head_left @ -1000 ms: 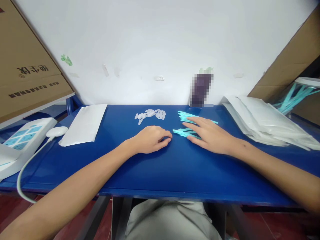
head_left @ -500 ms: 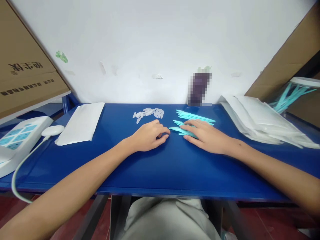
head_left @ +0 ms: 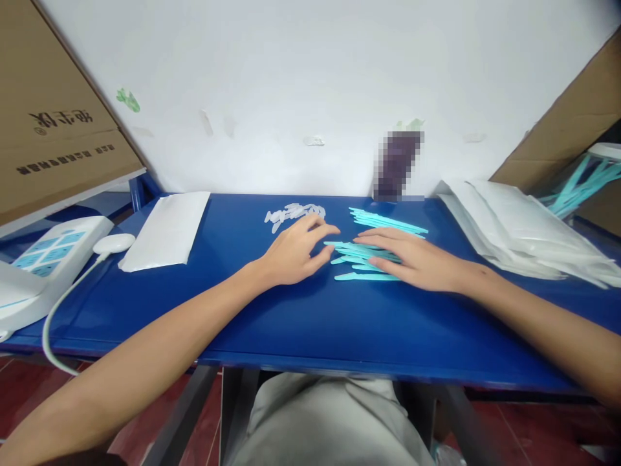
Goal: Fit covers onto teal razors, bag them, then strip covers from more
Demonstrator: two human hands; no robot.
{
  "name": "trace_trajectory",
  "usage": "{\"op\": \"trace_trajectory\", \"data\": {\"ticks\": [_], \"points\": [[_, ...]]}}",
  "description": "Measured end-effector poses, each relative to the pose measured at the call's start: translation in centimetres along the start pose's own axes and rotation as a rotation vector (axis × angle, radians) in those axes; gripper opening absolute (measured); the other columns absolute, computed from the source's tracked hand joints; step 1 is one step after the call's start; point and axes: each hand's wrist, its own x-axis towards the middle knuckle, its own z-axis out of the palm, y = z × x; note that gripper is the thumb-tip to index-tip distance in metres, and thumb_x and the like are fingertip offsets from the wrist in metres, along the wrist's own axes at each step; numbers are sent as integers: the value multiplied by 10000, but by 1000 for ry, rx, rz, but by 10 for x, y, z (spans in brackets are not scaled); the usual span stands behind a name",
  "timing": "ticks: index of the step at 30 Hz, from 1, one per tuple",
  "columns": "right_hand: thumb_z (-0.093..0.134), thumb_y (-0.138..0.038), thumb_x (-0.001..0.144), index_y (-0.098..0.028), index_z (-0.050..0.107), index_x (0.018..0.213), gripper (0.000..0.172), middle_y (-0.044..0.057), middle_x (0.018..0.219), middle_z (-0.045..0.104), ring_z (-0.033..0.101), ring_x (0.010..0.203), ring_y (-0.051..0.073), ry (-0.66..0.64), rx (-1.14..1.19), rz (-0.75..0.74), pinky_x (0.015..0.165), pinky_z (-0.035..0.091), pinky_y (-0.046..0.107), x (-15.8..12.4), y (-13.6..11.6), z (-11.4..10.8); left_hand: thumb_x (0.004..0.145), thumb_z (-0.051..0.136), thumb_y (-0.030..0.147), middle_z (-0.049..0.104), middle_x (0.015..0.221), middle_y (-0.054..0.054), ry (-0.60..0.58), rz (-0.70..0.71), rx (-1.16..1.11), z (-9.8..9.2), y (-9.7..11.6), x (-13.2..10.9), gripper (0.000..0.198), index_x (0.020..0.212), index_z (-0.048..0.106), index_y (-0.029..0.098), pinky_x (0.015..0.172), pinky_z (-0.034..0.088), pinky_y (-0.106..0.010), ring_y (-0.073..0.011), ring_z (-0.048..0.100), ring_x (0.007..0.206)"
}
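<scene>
Turquoise sticks (head_left: 356,251) lie fanned under right hand (head_left: 414,255), fingers loosely spread; left hand (head_left: 295,252) parted at their tips; row (head_left: 388,222) beyond right hand looks gathered, fan not yet.

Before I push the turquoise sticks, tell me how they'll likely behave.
The turquoise sticks look stiff, each lying straight. Being thin, they are probably light for their length. Several overlap loosely under the right hand, so they may slide apart.

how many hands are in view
2: the left hand near the white pieces, the right hand over some turquoise sticks.
</scene>
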Motion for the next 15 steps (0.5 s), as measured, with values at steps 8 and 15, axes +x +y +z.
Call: {"op": "trace_trajectory", "data": {"ticks": [8, 15], "points": [[427, -441, 1008, -211, 692, 1297, 454, 115, 1185, 721, 655, 1110, 277, 112, -5, 10, 959, 523, 433, 8, 22, 8, 1025, 460, 361, 532, 1499, -155, -137, 212, 62, 20, 24, 11, 388, 1351, 605, 207, 1179, 256, -594, -343, 440, 1425], [441, -378, 1003, -211, 731, 1222, 400, 78, 1218, 734, 668, 1150, 278, 212, -148, 63, 972, 531, 427, 6, 36, 13, 1042, 371, 537, 276, 1672, -151, -363, 68, 65, 24, 18, 13, 526, 1485, 515, 293, 1173, 204, -682, -417, 236, 1536]]}}
